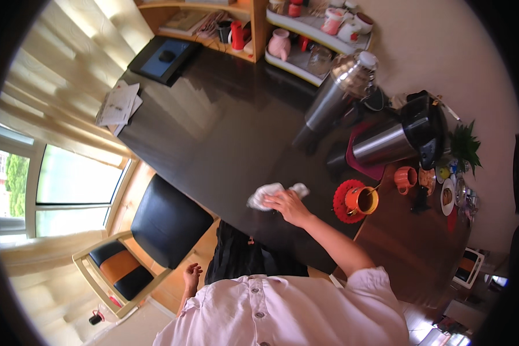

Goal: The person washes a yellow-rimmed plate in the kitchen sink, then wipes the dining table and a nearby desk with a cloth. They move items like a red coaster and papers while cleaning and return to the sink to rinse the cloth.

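Observation:
My right hand (288, 206) lies over a crumpled white cloth (259, 195), pressing it on the dark, glossy tabletop (216, 155) near the front edge. Cloth shows on both sides of the fingers. To the right of that hand, an orange cup (360, 200) with dark liquid and a spoon stands on a red scalloped coaster (341, 202). My left hand (193, 274) hangs at my side below the table edge, beside a black-seated chair (171, 222). Its fingers are loosely curled and apart, with nothing visible in them.
Two steel vacuum flasks (328, 101) (382, 145) stand at the right, one on a magenta mat (358, 162). A pink mug (405, 179) and plates sit on the brown table (398, 251). Papers (119, 104) and a black tablet-like device (164, 60) lie at the far left, before a wooden shelf (259, 26).

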Motion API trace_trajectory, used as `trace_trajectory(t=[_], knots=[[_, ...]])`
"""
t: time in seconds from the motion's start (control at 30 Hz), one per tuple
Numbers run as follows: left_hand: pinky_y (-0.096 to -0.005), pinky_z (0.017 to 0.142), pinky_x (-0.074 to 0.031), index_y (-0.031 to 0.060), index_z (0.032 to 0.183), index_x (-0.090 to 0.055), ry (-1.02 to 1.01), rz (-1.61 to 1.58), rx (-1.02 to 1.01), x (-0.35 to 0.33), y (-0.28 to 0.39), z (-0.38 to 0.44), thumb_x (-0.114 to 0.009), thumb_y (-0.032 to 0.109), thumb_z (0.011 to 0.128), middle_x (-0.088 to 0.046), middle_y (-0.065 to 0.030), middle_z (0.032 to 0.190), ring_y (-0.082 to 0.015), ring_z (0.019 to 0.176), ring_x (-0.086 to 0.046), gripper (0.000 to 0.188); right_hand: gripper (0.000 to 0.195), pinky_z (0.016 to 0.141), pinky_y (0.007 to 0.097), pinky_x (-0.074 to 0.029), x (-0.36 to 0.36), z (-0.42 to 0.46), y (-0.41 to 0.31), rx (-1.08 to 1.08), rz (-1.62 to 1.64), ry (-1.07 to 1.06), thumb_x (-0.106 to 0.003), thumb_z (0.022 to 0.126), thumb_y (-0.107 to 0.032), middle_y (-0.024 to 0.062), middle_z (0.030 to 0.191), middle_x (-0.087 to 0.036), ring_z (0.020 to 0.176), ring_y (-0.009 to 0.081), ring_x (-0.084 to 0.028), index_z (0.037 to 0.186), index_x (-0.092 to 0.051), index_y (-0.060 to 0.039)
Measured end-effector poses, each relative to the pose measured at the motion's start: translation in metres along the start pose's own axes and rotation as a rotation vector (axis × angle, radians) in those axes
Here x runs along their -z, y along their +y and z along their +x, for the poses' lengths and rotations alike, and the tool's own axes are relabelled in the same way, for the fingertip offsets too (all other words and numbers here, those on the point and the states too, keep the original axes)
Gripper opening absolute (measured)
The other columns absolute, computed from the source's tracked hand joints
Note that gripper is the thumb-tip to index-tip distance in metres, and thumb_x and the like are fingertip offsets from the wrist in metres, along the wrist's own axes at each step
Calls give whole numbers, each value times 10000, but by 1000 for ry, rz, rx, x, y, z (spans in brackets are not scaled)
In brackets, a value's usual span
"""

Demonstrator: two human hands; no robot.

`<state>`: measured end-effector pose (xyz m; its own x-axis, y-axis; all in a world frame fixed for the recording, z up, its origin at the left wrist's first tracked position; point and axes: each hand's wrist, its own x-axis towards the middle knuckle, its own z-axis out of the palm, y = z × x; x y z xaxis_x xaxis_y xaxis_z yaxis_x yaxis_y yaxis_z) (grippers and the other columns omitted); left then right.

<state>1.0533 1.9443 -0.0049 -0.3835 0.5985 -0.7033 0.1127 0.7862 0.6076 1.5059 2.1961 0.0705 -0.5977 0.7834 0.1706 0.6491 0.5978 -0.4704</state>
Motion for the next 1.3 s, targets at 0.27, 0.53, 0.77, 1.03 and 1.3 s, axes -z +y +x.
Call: trace_trajectory(t=[0.27,0.53,0.77,1.03,1.3], knots=[[-267,752,-530,-29,1081,-625,-151,38,-447,-52,174,58,-553,106,955,-688,-108,907,-151,802,-664,199,581,910,452,-452,24,-22,56,-823,-302,491,-628,711,26,79,1331,-526,1128,346,-489,1265,-543,-129],[-261,772,-520,-37,1079,-624,-122,-28,-512,-27,298,99,-546,131,966,-685,-103,915,-150,816,-658,217,474,800,448,-464,-12,212,-7,-487,237,738,-596,710,56,151,1041,-591,961,357,-561,1164,-573,-78],[-262,778,-519,-42,1087,-620,-204,1,-433,-9,341,159,-545,162,973,-681,-103,917,-145,817,-650,245,360,870,403,-444,-116,301,-21,-245,-296,130,-457,941,-244,84,1394,-472,1163,211,-500,1280,-540,-157],[-272,772,-522,-49,1072,-634,-400,76,-476,-59,365,212,-558,135,958,-693,-122,918,-155,818,-662,229,595,883,472,-451,25,80,45,-1316,-546,277,-562,837,-45,96,1454,-407,1171,351,-501,1403,-426,-171],[-271,793,-520,-40,1064,-637,-420,123,-470,-75,401,193,-555,118,955,-697,-112,923,-140,829,-660,209,386,828,438,-457,-44,232,28,-821,-156,371,-520,905,-140,147,1285,-480,1082,321,-520,1289,-521,-106]])
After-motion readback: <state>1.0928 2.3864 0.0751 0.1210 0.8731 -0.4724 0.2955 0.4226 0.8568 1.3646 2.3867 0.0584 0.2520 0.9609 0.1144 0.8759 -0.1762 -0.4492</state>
